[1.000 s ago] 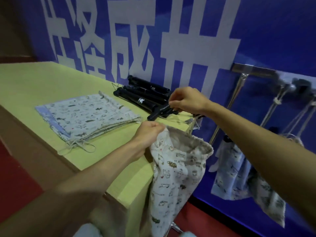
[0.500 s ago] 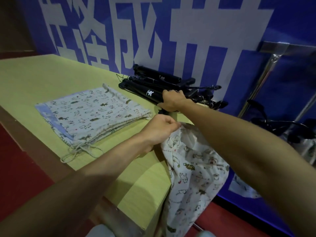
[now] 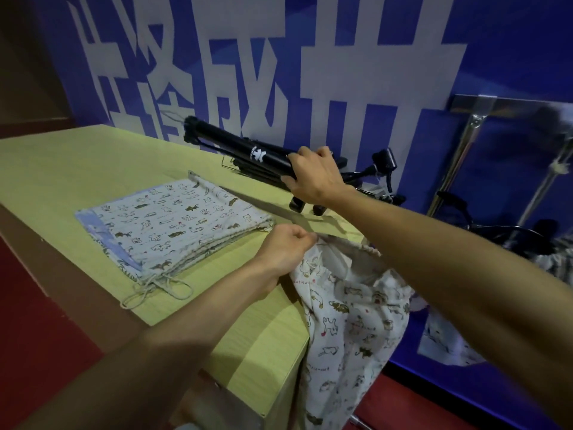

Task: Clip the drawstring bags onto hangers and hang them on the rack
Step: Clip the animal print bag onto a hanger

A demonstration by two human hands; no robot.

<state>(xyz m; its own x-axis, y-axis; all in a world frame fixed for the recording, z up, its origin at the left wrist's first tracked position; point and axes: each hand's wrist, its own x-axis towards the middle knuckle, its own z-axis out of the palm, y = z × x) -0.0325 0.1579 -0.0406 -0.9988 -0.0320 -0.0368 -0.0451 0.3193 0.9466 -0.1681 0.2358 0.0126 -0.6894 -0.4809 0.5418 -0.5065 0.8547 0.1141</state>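
Step in hand: fetching a hanger for the bag I've got. My left hand (image 3: 285, 249) is clenched on the rim of one drawstring bag (image 3: 350, 321), pinching the gathered mouth right at the table (image 3: 62, 169) edge. The rest of the bag hangs off the corner, mouth partly open.

My right hand (image 3: 313, 178) reaches over it to the back of the table. Fingers are curled over the end of a black hanger (image 3: 248, 153), thumb under. It's a grasp as far as I can tell, on the top one of a small pile by the blue wall (image 3: 496, 57).

The stack of folded bags (image 3: 173, 225) lies flat on the table, left of my left hand, strings trailing toward me, so plenty left to do. The rack (image 3: 465, 156) is off to the right. It's blurred there, but a couple of bags seem to hang on it already.

Nxt move, I reckon: lift that one hanger free w/o dragging the others, bring it to the bag's rim, and get the rim flat betw. the clip jaws. The left hand has to hold the rim taut & level, b/c the gathered cloth is bunchy and a clip could catch only one layer, or just the cord. Then the 2nd clip, then over to the rack.
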